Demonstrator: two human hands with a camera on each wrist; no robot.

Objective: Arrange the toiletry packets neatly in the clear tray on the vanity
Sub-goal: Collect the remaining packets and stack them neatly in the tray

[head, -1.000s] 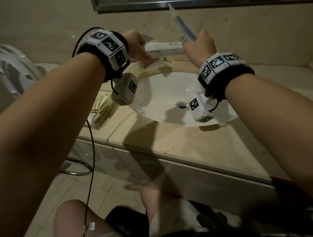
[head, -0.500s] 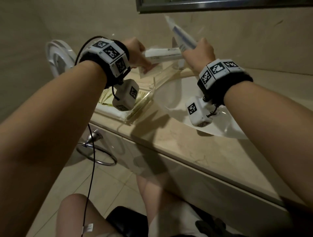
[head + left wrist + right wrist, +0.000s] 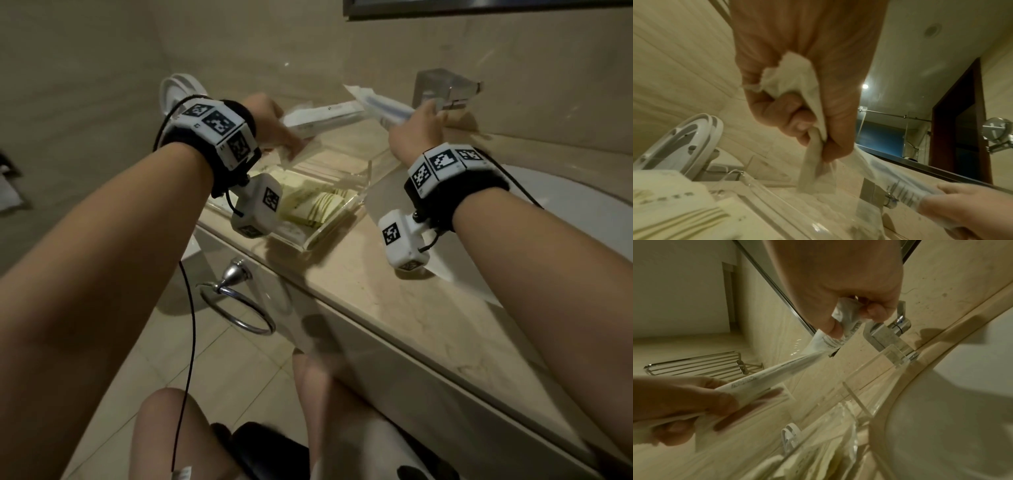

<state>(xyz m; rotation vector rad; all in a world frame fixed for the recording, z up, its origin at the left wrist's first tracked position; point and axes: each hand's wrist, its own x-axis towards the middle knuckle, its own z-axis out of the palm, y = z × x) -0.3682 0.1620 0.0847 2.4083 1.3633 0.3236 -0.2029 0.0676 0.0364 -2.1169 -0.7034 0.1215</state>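
My left hand [image 3: 274, 126] grips the end of a long white packet [image 3: 322, 118] above the far end of the clear tray [image 3: 329, 226]; the left wrist view shows its fingers [image 3: 797, 120] curled round the crumpled white wrapper [image 3: 797, 78]. Another long packet with blue print [image 3: 383, 108] points up and left from my right hand [image 3: 414, 133], whose fingers [image 3: 875, 311] pinch its end [image 3: 846, 319]. Both packets hang in the air and cross near the wall. Pale packets with green stripes [image 3: 315, 204] lie flat in the tray's near part.
The tray sits on a beige stone vanity [image 3: 411, 301], left of a white sink [image 3: 582, 205]. A chrome tap [image 3: 442, 90] stands by the wall behind my right hand. A towel ring [image 3: 239, 305] hangs below the counter front. A toilet lid [image 3: 178, 90] is beyond the tray.
The head view has swung left, from over the sink to over the tray. Both hands kept their packets and now hold them above the tray's far end.
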